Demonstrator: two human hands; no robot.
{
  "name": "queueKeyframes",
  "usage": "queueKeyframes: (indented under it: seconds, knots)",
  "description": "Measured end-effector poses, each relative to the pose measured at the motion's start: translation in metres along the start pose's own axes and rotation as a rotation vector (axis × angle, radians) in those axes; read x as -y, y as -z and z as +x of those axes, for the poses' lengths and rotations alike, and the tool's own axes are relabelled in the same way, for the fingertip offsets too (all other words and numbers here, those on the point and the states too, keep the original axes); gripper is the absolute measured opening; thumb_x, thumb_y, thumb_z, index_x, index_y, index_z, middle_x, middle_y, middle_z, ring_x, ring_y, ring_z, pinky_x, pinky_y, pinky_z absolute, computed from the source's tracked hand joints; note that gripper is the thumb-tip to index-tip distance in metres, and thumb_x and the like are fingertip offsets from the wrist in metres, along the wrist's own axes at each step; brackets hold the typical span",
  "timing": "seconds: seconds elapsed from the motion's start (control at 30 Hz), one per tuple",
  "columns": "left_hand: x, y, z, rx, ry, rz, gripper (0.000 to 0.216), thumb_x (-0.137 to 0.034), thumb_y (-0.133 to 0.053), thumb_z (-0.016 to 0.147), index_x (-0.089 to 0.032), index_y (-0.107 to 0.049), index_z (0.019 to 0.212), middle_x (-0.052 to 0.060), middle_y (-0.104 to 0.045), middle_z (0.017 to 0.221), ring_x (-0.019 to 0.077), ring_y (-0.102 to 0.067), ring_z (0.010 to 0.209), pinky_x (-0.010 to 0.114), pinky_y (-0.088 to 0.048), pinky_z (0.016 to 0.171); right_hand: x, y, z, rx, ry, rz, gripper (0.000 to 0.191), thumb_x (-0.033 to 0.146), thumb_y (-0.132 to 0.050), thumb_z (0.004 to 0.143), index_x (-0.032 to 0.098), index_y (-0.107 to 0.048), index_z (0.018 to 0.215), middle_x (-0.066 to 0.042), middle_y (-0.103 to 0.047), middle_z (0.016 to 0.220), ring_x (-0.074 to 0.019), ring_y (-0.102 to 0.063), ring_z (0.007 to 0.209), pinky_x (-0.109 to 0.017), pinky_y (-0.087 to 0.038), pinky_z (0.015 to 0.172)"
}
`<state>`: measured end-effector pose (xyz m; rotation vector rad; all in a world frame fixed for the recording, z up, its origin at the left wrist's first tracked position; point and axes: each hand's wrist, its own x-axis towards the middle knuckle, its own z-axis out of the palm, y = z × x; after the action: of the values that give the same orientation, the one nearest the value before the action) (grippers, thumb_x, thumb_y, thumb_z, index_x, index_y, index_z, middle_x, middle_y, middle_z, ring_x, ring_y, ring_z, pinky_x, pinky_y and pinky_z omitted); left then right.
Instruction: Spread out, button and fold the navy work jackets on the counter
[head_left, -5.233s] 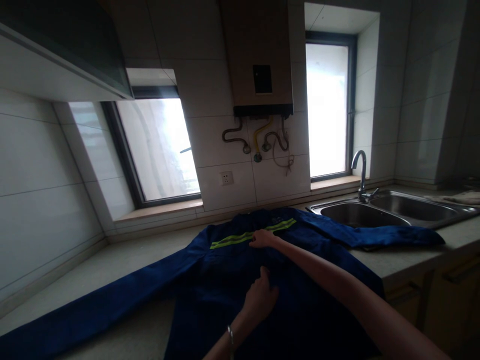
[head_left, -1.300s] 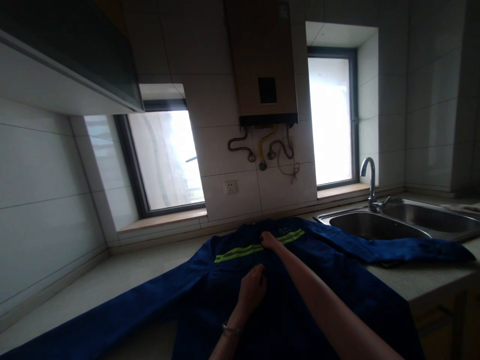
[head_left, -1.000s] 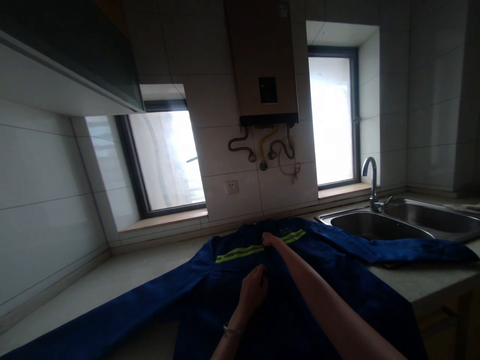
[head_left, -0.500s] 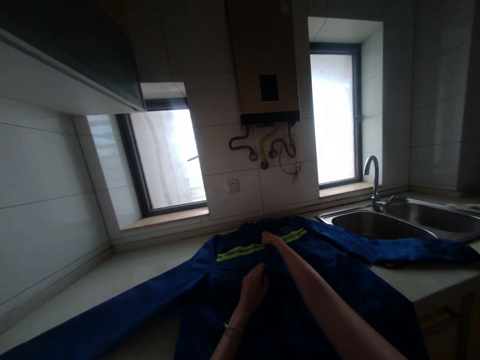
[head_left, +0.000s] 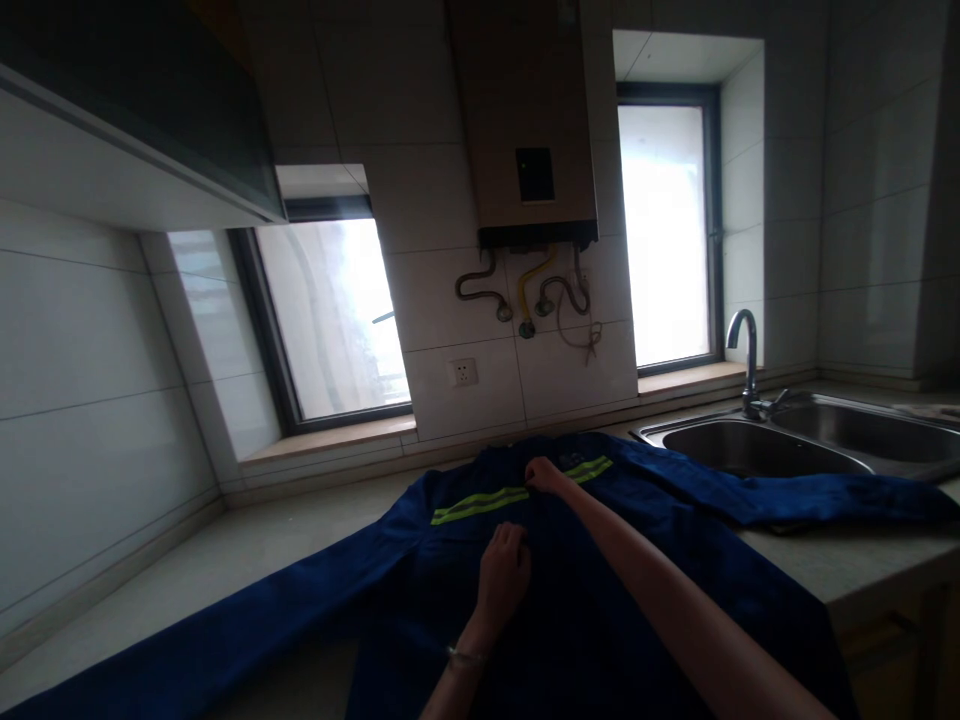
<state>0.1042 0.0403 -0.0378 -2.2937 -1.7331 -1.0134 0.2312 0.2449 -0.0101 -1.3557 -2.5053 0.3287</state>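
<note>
A dark blue work jacket (head_left: 660, 570) with a yellow-green reflective stripe (head_left: 480, 505) across its chest lies spread on the counter, front up. Its sleeves stretch out to both sides. My right hand (head_left: 546, 476) is closed at the middle of the chest, on the jacket front where the stripe is interrupted. Lower down the front, my left hand (head_left: 504, 570), with a bracelet (head_left: 465, 656) on the wrist, rests with curled fingers at the cloth. The fingertips of both hands are hidden, and the dim light obscures the exact part of the front they grip.
A double steel sink (head_left: 765, 448) with a curved faucet (head_left: 742, 350) is at the right; the jacket's right-hand sleeve lies along its front edge. A water heater (head_left: 532, 120) with pipes hangs on the tiled wall between two windows. A cabinet (head_left: 150, 110) overhangs the pale counter (head_left: 300, 520) at upper left.
My left hand has shifted slightly up and left, its fingers a little less tightly curled. My right hand stays at the chest, almost unmoved. The jacket lies as before.
</note>
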Motion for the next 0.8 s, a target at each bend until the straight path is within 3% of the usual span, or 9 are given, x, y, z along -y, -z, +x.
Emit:
queueKeyframes:
  seconds: [0.1,0.23,0.37,0.43,0.5,0.63,0.8]
  knots:
    - [0.005,-0.007,0.002,-0.084,0.031,0.064,0.036,-0.008,-0.036,0.082,-0.017,-0.056,0.11,0.009,-0.058,0.12,0.0217,-0.05,0.116,0.038,-0.038,0.101,0.001,0.001,-0.012,-0.069,0.03,-0.039,0.019,0.018,-0.055,0.085,0.012,-0.068,0.098,-0.008,-0.065,0.105,-0.0177,-0.059,0.1,-0.027,-0.045,0.087]
    - [0.011,-0.017,0.008,-0.016,0.069,0.139,0.047,-0.011,-0.034,0.083,-0.012,-0.049,0.127,0.011,-0.047,0.139,0.0215,-0.039,0.129,0.036,-0.031,0.108,0.004,-0.003,-0.024,-0.14,0.028,-0.104,0.026,0.014,-0.047,0.085,0.011,-0.07,0.096,-0.013,-0.064,0.108,-0.0195,-0.059,0.1,-0.025,-0.043,0.083]
    - [0.019,-0.018,0.042,0.21,0.109,0.241,0.062,-0.006,-0.032,0.078,-0.007,-0.032,0.14,0.014,-0.03,0.149,0.026,-0.027,0.137,0.041,-0.027,0.11,0.006,-0.009,-0.029,-0.174,0.009,-0.145,0.029,0.015,-0.041,0.088,0.009,-0.069,0.094,-0.015,-0.063,0.104,-0.0195,-0.06,0.094,-0.025,-0.043,0.079]
    - [0.025,-0.018,0.068,0.353,0.044,0.256,0.075,-0.002,-0.035,0.072,-0.01,-0.023,0.145,0.009,-0.016,0.155,0.0261,-0.012,0.142,0.044,-0.018,0.114,0.007,-0.012,-0.032,-0.19,-0.001,-0.152,0.031,0.016,-0.039,0.089,0.008,-0.068,0.097,-0.016,-0.063,0.104,-0.0195,-0.06,0.092,-0.025,-0.042,0.077]
    - [0.031,-0.022,0.092,0.46,-0.016,0.236,0.086,-0.001,-0.04,0.065,-0.016,-0.018,0.147,0.002,-0.012,0.156,0.0221,-0.004,0.143,0.041,-0.014,0.116,0.007,-0.015,-0.036,-0.207,-0.01,-0.155,0.032,0.016,-0.037,0.09,0.007,-0.066,0.101,-0.016,-0.062,0.105,-0.0194,-0.059,0.092,-0.025,-0.042,0.077]
    - [0.038,-0.037,0.121,0.581,-0.009,0.195,0.09,-0.002,-0.042,0.064,-0.016,-0.012,0.148,0.004,-0.016,0.155,0.0187,-0.01,0.142,0.041,-0.016,0.116,0.009,-0.016,-0.045,-0.235,-0.014,-0.153,0.032,0.015,-0.036,0.091,0.008,-0.065,0.102,-0.014,-0.063,0.105,-0.0174,-0.058,0.092,-0.022,-0.04,0.077]
    - [0.042,-0.05,0.127,0.628,0.099,0.168,0.08,-0.009,-0.041,0.073,-0.009,-0.01,0.147,0.014,-0.021,0.152,0.0222,-0.021,0.14,0.047,-0.017,0.114,0.01,-0.015,-0.045,-0.225,-0.022,-0.15,0.032,0.019,-0.035,0.092,0.011,-0.066,0.098,-0.012,-0.065,0.101,-0.0166,-0.06,0.088,-0.021,-0.039,0.07]
